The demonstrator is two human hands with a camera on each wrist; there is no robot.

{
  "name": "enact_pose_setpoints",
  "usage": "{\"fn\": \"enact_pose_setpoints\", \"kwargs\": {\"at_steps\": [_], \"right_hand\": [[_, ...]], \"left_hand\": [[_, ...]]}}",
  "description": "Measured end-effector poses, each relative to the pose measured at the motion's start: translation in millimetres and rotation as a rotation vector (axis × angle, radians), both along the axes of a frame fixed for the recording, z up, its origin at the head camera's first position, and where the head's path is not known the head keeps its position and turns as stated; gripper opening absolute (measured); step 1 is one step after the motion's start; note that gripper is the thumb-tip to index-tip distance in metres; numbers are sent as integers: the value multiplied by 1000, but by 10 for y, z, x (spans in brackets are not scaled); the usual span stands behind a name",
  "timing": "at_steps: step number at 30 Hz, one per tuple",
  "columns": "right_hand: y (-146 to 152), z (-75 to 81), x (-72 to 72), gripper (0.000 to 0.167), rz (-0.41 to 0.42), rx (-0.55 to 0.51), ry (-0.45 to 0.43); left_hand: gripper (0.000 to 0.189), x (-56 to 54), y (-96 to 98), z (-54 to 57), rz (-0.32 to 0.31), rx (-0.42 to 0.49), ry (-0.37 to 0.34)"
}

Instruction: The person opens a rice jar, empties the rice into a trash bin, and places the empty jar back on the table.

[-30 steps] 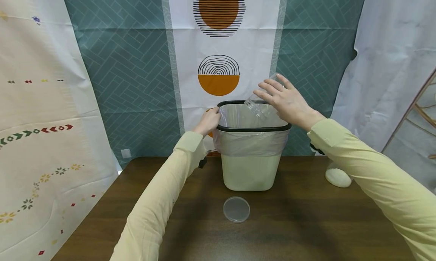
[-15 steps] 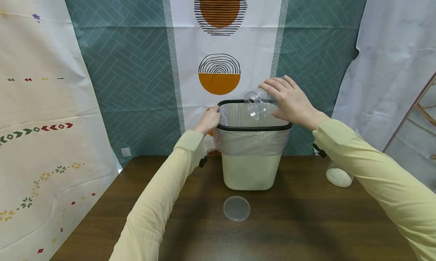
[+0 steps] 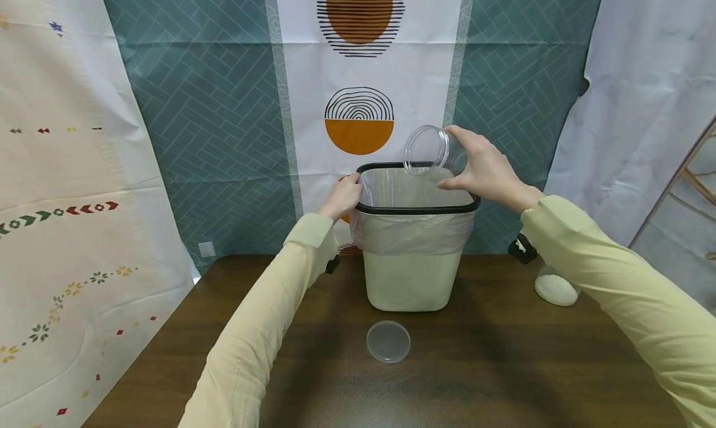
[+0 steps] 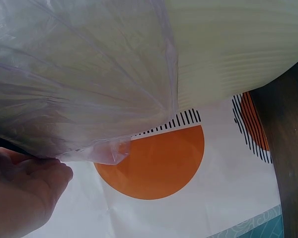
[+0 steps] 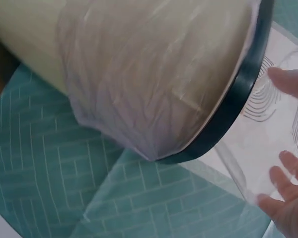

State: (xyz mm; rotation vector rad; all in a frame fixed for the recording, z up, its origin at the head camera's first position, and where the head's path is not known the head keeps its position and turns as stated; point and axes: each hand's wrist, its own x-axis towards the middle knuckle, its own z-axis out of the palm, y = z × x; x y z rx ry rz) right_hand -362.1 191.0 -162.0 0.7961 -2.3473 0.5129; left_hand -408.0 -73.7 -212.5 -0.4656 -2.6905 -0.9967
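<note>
A teal cloth backdrop with a pale herringbone pattern (image 3: 212, 136) hangs behind the dark brown wooden tabletop (image 3: 475, 378). Of the 2 hands, the right hand (image 3: 489, 172) holds a clear round plastic jar (image 3: 439, 151), tipped on its side with its mouth facing left, above the rim of a pale green plastic bin (image 3: 411, 282). The left hand (image 3: 341, 198) grips that black rim at its left side, over the translucent bag liner (image 3: 414, 235). The bin stands upright; in front lies 1 clear flat disc (image 3: 388, 342)
</note>
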Motion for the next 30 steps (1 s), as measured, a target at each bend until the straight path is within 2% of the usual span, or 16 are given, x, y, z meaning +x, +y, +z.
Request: {"fn": "enact_pose_setpoints", "kwargs": {"at_steps": [4, 7, 12, 21, 30], "right_hand": [[1, 1, 36, 97, -17, -131, -132], [0, 3, 50, 96, -21, -196, -196], [-6, 9, 47, 86, -16, -237, -218], [24, 37, 83, 74, -85, -297, -287], [88, -22, 232, 70, -10, -423, -385]], "left_hand": [[43, 12, -8, 4, -8, 9, -6], [43, 14, -15, 1, -6, 12, -11], [44, 6, -25, -13, 9, 9, -2], [43, 3, -26, -7, 5, 13, 5], [44, 13, -10, 0, -7, 14, -12]]}}
